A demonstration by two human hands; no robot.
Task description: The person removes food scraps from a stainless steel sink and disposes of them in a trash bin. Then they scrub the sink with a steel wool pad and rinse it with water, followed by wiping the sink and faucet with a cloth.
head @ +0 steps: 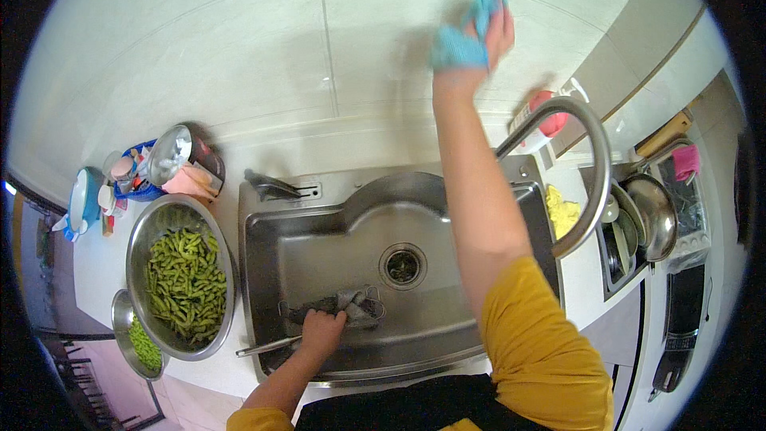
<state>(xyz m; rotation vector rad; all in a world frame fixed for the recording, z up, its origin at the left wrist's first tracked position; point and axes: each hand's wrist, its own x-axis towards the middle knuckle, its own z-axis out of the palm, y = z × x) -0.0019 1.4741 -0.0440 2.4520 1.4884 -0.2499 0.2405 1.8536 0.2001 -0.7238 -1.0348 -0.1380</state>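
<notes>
My right hand (494, 33) is raised against the pale tiled wall (383, 42), gripping a blue cloth (458, 49) that partly covers the palm; the hand is slightly blurred. Down in the stainless steel sink (335, 257), my left hand (323, 332) rests on a wet grey cloth (359, 308), its fingers bent over the cloth's edge. Whether they grip it I cannot tell. A metal handle (269, 347) runs from beside that hand over the sink's left rim. The drain (403, 264) lies to the right of the grey cloth.
A steel bowl of green bean pods (134, 251) and a smaller bowl of shelled beans (122, 323) stand left. The curved faucet (601, 149) arches beside my right arm, near a pump bottle (547, 120) and a yellow cloth (562, 212). Dishes (631, 221) stand farther right.
</notes>
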